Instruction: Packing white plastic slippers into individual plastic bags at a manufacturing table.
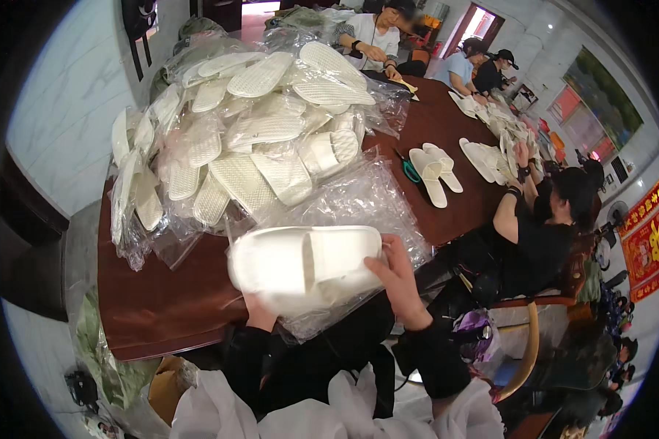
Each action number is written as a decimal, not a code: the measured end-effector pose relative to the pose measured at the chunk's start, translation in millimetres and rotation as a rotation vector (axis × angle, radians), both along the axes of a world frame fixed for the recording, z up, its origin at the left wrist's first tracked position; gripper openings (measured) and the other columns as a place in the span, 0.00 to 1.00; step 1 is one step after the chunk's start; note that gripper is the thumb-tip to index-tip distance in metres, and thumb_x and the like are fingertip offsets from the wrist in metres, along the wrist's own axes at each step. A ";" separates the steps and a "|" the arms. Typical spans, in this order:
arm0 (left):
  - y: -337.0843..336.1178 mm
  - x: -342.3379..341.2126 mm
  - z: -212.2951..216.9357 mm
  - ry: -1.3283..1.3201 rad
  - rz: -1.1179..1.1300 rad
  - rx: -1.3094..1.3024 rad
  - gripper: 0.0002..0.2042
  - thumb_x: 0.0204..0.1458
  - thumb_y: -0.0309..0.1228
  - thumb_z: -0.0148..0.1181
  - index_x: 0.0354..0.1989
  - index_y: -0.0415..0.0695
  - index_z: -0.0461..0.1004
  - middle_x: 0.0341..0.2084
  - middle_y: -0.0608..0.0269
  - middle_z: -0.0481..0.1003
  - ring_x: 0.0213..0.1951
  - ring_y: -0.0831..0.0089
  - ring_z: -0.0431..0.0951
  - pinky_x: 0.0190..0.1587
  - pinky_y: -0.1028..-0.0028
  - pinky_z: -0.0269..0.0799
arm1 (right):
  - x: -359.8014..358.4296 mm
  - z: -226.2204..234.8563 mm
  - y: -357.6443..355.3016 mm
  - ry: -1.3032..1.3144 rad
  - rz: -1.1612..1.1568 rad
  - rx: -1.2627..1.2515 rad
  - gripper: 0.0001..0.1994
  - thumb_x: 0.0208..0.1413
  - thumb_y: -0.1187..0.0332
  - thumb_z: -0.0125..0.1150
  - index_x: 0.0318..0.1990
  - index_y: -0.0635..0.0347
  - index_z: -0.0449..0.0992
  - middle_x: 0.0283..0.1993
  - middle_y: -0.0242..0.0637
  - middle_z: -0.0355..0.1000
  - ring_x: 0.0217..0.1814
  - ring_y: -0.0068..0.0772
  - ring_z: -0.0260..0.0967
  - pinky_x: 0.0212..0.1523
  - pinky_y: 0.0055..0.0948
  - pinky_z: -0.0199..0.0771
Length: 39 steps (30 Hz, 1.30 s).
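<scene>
A white slipper [274,265] lies level in front of me, above the near edge of the table, its strap end to the right and its edges slightly blurred. The thumb of my right hand [397,282] presses on top of that end, with the other fingers around the edge. My left hand [260,311] reaches under the slipper's left part; its fingers are hidden there. Below and behind the slipper spreads clear plastic wrapping [373,197]. Beyond it rises a big heap of white slippers [271,132], many in clear bags.
The table's brown top [168,307] shows at the left front. To the right are green-handled scissors [410,170] and a loose pair of white slippers [436,172]. A person in black [545,252] sits at my right, hands on more slippers; several others work at the far end.
</scene>
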<state>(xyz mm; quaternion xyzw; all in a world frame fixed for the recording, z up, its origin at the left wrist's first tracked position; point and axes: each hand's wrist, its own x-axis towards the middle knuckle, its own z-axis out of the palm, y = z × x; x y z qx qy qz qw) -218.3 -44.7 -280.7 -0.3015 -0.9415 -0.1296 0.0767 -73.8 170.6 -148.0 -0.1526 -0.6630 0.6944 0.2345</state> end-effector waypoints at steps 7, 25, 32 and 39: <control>-1.7 7.3 12.7 0.006 0.014 0.151 0.30 0.57 0.45 0.56 0.68 0.55 0.60 0.72 0.59 0.50 0.73 0.49 0.44 0.68 0.40 0.39 | 14.5 -107.6 113.0 -0.180 -0.324 0.152 0.21 0.54 0.77 0.62 0.54 0.67 0.64 0.48 0.41 0.70 0.51 0.30 0.68 0.52 0.29 0.69; 4.0 23.0 13.1 -0.108 -0.252 0.080 0.38 0.47 0.59 0.60 0.67 0.55 0.63 0.72 0.50 0.46 0.72 0.40 0.40 0.65 0.32 0.35 | 24.0 -147.6 113.5 -0.033 -0.488 -0.232 0.20 0.55 0.70 0.68 0.51 0.65 0.66 0.45 0.40 0.72 0.45 0.28 0.70 0.46 0.27 0.72; -3.1 24.0 26.1 -0.114 -0.272 0.118 0.37 0.47 0.56 0.62 0.65 0.53 0.65 0.72 0.51 0.47 0.73 0.43 0.39 0.65 0.32 0.30 | 28.2 -145.4 110.0 -0.005 -0.439 -0.281 0.20 0.55 0.69 0.68 0.49 0.65 0.65 0.43 0.40 0.73 0.43 0.29 0.72 0.44 0.28 0.74; -13.8 26.2 44.4 -0.224 -0.283 0.105 0.47 0.41 0.58 0.66 0.70 0.52 0.57 0.73 0.50 0.41 0.73 0.42 0.33 0.66 0.34 0.25 | 24.0 -133.5 100.7 -0.075 -0.460 -0.247 0.23 0.56 0.67 0.67 0.53 0.68 0.64 0.45 0.41 0.71 0.45 0.30 0.71 0.45 0.28 0.73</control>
